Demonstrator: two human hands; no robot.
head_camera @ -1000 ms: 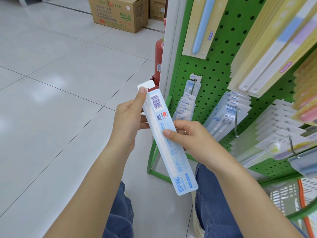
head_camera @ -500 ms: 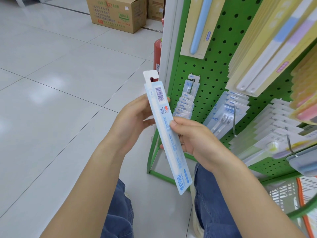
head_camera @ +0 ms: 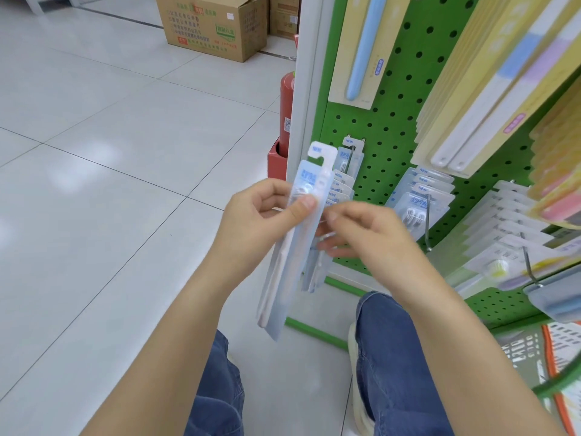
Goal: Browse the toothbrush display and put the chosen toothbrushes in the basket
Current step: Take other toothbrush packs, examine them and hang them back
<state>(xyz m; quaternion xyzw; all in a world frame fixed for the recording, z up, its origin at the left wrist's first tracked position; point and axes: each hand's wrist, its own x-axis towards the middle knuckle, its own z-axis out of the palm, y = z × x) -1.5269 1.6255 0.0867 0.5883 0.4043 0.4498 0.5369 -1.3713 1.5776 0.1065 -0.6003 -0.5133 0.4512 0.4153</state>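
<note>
Left hand [head_camera: 251, 221] pinches upper part of toothbrush pack [head_camera: 295, 247], thumb on front, pack hanging tilted below the grip; right hand [head_camera: 367, 234] just right of it, fingers loosely spread, contact with pack unclear, blurred.

A shop — a green pegboard display [head_camera: 405, 121] carries rows of packaged toothbrushes [head_camera: 421, 196] on hooks. A fire extinguisher [head_camera: 286, 114] stands left of it, cardboard cartons [head_camera: 213, 26] beyond on the white tiled floor [head_camera: 110, 184], a shopping basket [head_camera: 531, 354] below it.
</note>
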